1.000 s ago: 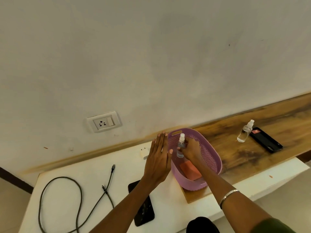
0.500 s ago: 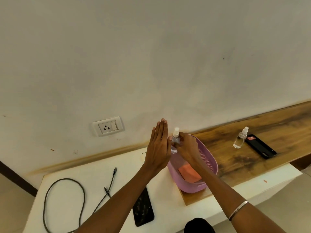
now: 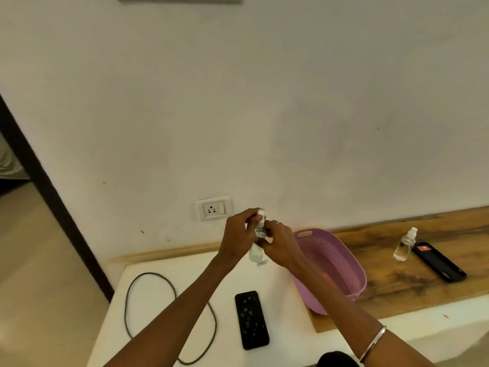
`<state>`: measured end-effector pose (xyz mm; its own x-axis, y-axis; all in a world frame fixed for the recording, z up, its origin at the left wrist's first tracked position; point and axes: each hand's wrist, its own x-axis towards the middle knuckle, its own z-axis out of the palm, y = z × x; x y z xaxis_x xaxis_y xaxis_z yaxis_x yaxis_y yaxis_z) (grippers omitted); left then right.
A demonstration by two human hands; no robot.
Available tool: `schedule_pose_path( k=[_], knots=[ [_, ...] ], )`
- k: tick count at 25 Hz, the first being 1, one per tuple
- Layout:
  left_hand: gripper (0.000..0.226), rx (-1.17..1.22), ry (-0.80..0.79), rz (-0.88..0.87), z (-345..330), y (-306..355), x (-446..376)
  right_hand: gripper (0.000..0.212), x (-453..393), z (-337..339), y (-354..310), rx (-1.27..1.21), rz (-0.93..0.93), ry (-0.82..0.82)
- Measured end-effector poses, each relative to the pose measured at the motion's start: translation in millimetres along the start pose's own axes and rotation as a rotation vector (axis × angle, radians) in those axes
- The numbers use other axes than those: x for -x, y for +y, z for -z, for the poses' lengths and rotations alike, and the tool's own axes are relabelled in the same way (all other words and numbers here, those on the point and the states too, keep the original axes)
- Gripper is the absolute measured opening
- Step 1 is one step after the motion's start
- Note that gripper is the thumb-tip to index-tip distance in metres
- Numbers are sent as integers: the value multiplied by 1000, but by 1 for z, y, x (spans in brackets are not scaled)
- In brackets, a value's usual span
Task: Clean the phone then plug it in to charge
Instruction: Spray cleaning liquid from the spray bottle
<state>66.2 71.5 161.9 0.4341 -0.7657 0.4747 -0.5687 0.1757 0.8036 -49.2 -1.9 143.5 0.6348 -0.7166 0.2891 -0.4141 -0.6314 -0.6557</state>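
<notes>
Both hands up over the white table (image 3: 164, 276), right hand (image 3: 277, 243) gripping a little spray bottle (image 3: 259, 231), left hand (image 3: 238, 234) pinching its white top, dirty black phone (image 3: 251, 319) lying flat below, beside a pink basket (image 3: 341, 263)

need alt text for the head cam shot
Both hands, left hand and right hand, hold a small spray bottle upright above a white table. On it lie a smudged black phone and a looped cable; a purple basket sits to the right.

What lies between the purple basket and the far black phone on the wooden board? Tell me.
In the head view, a clear spray bottle stands between the purple basket and the far phone, close beside the phone.
</notes>
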Motion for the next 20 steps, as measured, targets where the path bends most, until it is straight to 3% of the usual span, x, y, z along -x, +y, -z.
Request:
schedule_pose_path(
  k=[6, 12, 15, 20],
  knots=[
    [24, 194, -184, 186, 64, -5, 20, 30, 20, -33, -41, -93, 31, -136],
    [14, 156, 101, 293, 81, -9, 37, 34, 31, -52, -71, -139, -15, -97],
    [11, 21, 210, 272, 82, -4, 37, 31, 34, -56, -80, -105, -20, -34],
    [18, 41, 346, 237, 79, 7, 38, 41, 41, -59, -77, -49, -29, -20]
  ],
)
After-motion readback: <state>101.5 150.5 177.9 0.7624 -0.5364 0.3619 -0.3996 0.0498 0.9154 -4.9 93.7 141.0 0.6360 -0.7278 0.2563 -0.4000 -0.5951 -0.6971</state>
